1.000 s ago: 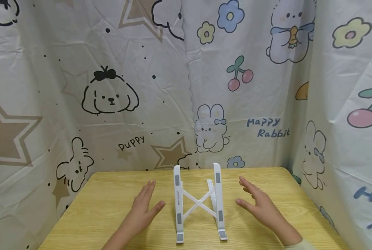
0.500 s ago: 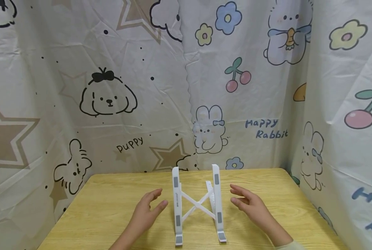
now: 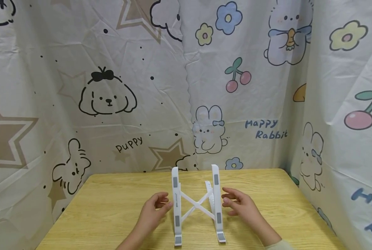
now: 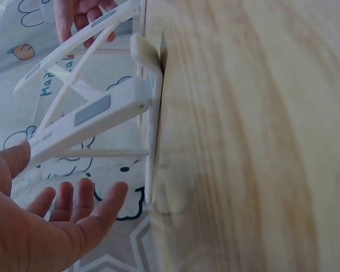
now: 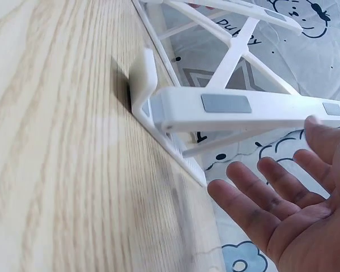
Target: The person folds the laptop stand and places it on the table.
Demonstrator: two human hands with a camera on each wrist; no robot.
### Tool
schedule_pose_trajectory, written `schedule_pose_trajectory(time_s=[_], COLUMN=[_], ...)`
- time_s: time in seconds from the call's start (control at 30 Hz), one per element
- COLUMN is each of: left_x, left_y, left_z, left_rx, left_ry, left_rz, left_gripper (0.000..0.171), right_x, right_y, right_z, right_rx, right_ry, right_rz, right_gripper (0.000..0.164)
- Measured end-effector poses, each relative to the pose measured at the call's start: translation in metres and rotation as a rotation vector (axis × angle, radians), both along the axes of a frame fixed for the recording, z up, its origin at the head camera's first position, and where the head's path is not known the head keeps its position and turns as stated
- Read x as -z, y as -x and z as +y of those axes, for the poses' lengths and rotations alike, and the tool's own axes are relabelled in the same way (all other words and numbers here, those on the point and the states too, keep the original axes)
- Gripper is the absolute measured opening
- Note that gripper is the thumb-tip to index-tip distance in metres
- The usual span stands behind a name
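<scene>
A white laptop stand (image 3: 197, 205) stands unfolded on the wooden table, its two sloping rails joined by an X-shaped brace. Grey pads dot the rails, and small lips turn up at their near ends. Just left of the stand is my left hand (image 3: 153, 212), fingers loosely bent. Its thumb is at the left rail (image 4: 59, 135) in the left wrist view; whether it presses there, I cannot tell. My right hand (image 3: 244, 207) is beside the right rail (image 5: 283, 111), thumb and fingers spread apart. The right wrist view has that thumb at the rail's edge, contact unclear.
The light wooden table (image 3: 117, 187) extends around the stand on all sides. Behind it and along both sides hangs a pale curtain (image 3: 161, 104) printed with puppies, rabbits, stars, flowers and cherries.
Both hands have moved inward from either side to the stand's rails, and their fingers have bent more. The stand has stayed in place on the table; the head view has shifted slightly.
</scene>
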State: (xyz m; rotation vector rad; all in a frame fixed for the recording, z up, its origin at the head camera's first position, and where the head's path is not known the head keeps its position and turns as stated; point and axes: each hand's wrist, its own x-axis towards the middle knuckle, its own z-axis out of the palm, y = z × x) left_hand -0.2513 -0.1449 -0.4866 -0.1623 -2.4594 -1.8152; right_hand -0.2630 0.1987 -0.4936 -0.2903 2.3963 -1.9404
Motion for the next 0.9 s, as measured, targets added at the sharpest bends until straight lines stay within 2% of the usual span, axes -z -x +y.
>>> schedule_pose_trajectory(time_s=[0.2,0.4,0.6,0.9], left_x=[0.006,0.005,0.001,0.001], left_y=[0.001,0.002,0.002,0.002], left_z=[0.004,0.008,0.013,0.015], left_rx=[0.025,0.054,0.070,0.054], left_ry=[-0.113,-0.177,-0.180,-0.193], left_rz=[-0.065,-0.060,-0.056,-0.081], left_gripper=[0.045,0.034,0.035,0.033], right_x=[-0.001,-0.002,-0.005,-0.006], right_y=[0.000,0.000,-0.002,-0.004], right_z=[-0.007,-0.013,-0.019,-0.026], right_rx=[0.030,0.067,0.101,0.139], right_ry=[-0.007,-0.003,0.041,0.086], right_rz=[-0.015,-0.019,-0.040,-0.069], right_gripper=[0.049,0.042,0.040,0.042])
